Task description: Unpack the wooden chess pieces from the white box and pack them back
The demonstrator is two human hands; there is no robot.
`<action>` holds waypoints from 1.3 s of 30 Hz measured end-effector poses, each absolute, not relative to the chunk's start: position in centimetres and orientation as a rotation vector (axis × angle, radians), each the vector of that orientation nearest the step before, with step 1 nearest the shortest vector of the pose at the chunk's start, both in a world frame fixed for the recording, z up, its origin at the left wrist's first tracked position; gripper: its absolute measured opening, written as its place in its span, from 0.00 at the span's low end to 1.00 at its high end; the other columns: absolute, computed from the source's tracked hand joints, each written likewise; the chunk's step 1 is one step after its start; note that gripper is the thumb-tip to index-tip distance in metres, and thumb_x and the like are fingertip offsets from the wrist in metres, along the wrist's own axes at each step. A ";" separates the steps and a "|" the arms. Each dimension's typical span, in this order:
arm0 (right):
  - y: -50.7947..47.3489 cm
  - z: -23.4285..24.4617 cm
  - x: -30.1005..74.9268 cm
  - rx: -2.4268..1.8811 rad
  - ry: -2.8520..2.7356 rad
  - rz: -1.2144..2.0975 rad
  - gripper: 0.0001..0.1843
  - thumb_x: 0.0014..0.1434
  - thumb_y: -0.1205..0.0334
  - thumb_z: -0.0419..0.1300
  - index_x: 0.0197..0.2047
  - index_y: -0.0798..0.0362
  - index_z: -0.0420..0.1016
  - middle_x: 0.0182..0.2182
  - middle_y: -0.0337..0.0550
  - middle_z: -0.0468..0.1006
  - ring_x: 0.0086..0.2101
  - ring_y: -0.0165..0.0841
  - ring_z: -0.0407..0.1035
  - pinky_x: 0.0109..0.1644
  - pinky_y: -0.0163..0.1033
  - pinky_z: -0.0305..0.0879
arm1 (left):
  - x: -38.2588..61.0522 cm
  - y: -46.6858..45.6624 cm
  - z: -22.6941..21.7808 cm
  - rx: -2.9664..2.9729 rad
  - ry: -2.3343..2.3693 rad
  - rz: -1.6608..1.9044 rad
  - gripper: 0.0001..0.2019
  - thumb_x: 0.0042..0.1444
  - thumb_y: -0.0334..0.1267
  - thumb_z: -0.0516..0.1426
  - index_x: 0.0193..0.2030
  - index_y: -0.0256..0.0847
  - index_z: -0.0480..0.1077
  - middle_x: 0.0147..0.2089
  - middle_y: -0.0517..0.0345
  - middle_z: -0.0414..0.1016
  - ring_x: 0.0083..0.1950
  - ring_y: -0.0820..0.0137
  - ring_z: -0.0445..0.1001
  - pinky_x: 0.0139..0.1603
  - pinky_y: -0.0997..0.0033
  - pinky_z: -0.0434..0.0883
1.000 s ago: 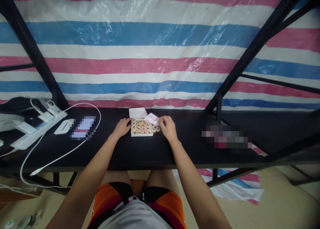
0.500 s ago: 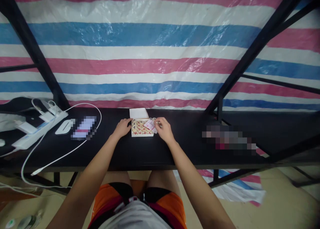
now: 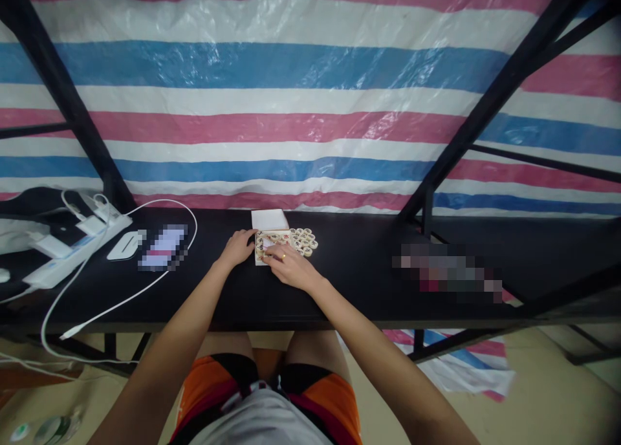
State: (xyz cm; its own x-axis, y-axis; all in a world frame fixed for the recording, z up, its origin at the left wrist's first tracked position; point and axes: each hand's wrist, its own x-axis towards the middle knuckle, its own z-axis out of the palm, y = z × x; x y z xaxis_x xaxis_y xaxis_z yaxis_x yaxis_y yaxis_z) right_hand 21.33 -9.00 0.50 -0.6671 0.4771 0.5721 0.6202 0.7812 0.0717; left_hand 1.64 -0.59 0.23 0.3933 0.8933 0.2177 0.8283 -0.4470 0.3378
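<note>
A small white box [image 3: 258,259] stands on the black tabletop, filled with round xiangqi pieces [image 3: 286,237]. My left hand [image 3: 239,247] is at its left side, fingers and thumb against the edge, holding it. Over the box, my right hand [image 3: 291,267], with a ring on one finger, is closed, fingertips down at the pieces. A pale slip [image 3: 268,242], partly covered, shows at those fingertips. More loose xiangqi pieces [image 3: 305,241] lie in a cluster just right of the box. Behind the box lies its white lid [image 3: 269,219].
On the left are a white power strip [image 3: 72,254] with plugs, a white flat device [image 3: 127,245], a blurred-out phone [image 3: 163,247] and a looping white cable [image 3: 109,303]. A pixelated item [image 3: 446,270] lies right. Black frame bars [image 3: 466,115] slant up beside a striped sheet [image 3: 291,66].
My right hand has moved left with the pale slip, from the box's right edge to over its middle. The loose pieces on the right are uncovered now. My left hand stays put.
</note>
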 end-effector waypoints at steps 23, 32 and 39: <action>-9.1 0.3 21.0 -0.790 -2.368 -0.207 0.17 0.61 0.72 0.50 0.51 0.52 0.72 0.47 0.51 0.71 0.50 0.37 0.66 0.54 0.45 0.66 | 1.6 -0.6 0.3 2.476 1.557 0.536 0.23 0.58 0.34 0.51 0.61 0.42 0.64 0.53 0.48 0.72 0.54 0.59 0.68 0.56 0.59 0.66; -9.0 0.8 21.9 -0.873 -2.153 -0.161 0.18 0.64 0.67 0.49 0.54 0.49 0.70 0.49 0.51 0.72 0.52 0.39 0.65 0.57 0.51 0.63 | 1.7 -0.8 0.7 2.468 1.550 0.531 0.23 0.59 0.34 0.50 0.62 0.40 0.64 0.54 0.47 0.71 0.55 0.58 0.68 0.57 0.59 0.66; -7.1 0.5 27.9 -1.311 -1.484 -0.104 0.12 0.61 0.61 0.52 0.42 0.54 0.75 0.41 0.51 0.75 0.43 0.39 0.68 0.50 0.47 0.67 | 1.6 -0.9 0.7 2.456 1.528 0.541 0.23 0.59 0.35 0.50 0.62 0.40 0.63 0.54 0.47 0.71 0.56 0.58 0.67 0.57 0.59 0.65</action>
State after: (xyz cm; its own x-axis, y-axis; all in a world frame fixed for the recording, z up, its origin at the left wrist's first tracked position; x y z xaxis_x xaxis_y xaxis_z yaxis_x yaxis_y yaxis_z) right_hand 27.94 -7.15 0.51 0.2119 0.6446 0.7345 0.7409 0.3842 -0.5509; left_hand 1.57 -0.88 0.69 0.3989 0.8947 0.2012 0.8220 -0.4461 0.3539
